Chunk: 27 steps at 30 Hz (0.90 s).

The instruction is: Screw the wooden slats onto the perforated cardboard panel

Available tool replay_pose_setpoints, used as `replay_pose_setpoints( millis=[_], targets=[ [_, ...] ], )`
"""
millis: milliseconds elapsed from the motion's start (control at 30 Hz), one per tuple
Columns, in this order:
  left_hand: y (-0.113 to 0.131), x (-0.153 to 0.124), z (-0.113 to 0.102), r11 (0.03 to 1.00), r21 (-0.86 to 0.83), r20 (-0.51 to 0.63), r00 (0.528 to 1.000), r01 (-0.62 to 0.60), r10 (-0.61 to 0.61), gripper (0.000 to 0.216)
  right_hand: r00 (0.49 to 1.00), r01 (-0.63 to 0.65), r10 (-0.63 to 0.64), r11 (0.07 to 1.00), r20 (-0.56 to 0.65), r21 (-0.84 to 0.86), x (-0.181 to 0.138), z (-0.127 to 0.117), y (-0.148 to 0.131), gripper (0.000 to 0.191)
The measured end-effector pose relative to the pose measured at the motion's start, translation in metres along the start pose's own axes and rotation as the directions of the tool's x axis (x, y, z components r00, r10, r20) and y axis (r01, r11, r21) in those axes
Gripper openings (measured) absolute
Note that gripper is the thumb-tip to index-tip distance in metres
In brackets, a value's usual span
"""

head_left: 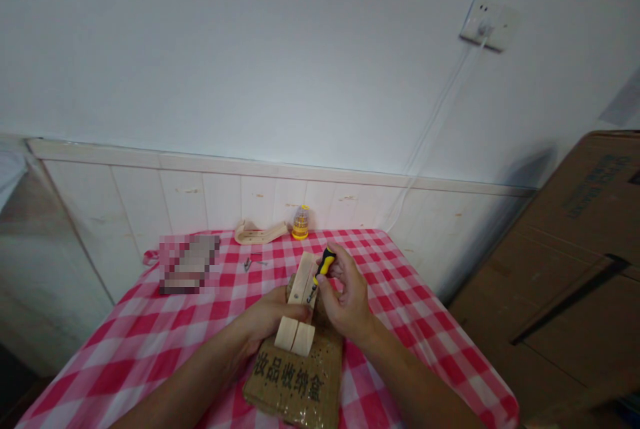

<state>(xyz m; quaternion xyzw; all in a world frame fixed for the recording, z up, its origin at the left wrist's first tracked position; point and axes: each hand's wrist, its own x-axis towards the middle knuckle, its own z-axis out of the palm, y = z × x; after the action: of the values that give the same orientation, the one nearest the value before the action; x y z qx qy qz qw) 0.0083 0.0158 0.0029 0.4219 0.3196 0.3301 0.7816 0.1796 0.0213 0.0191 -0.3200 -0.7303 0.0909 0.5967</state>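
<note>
Left hand (273,319): clasped round the wooden slats (296,335), pinning them on the cardboard box (295,385). Right hand (345,299): fingers pinching the yellow-and-black screwdriver (324,266), tip on the wood. Handling, as judged: driver square to the face, light pressure, slats braced firmly. Slats: two pale, plain lengths side by side, mid-table above the checked cloth (150,342), pointing away from the person.

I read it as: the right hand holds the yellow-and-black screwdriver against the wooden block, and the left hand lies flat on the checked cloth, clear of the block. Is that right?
Not quite. The left hand is not lying clear on the checked cloth; it grips the wooden block, which rests on a cardboard piece. The rest stands: the right hand holds the yellow-and-black screwdriver against the block, as the head view shows.
</note>
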Motion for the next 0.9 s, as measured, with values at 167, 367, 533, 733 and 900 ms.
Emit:
replay_pose_setpoints(
  millis=[167,367,533,733,900],
  targets=[
    [-0.0026,0.0016,-0.0027,1.0,0.016,0.001,1.0,-0.008,0.008,0.039,1.0,0.022,-0.022,0.999,-0.009,-0.041,0.0005,-0.0001,0.0007,0.057],
    [-0.0029,0.0019,-0.0025,1.0,0.003,-0.002,1.0,0.004,-0.004,0.045,1.0,0.01,-0.01,0.999,-0.003,-0.044,0.0019,-0.0014,0.0002,0.056],
    [-0.0011,0.0011,-0.0003,1.0,0.015,-0.028,1.0,0.006,-0.005,0.042,1.0,0.011,-0.011,1.0,-0.005,-0.027,0.0013,-0.0011,0.0009,0.056],
    [-0.0012,0.0009,-0.0004,1.0,0.017,-0.019,1.0,-0.006,0.006,0.043,1.0,0.016,-0.016,1.0,0.005,-0.021,0.0005,-0.0004,0.0019,0.056],
    [0.0,-0.0006,0.0014,1.0,0.019,-0.032,1.0,0.002,-0.001,0.041,0.999,0.037,-0.036,0.998,0.005,-0.05,0.0005,-0.0009,0.0033,0.06]
  ],
)
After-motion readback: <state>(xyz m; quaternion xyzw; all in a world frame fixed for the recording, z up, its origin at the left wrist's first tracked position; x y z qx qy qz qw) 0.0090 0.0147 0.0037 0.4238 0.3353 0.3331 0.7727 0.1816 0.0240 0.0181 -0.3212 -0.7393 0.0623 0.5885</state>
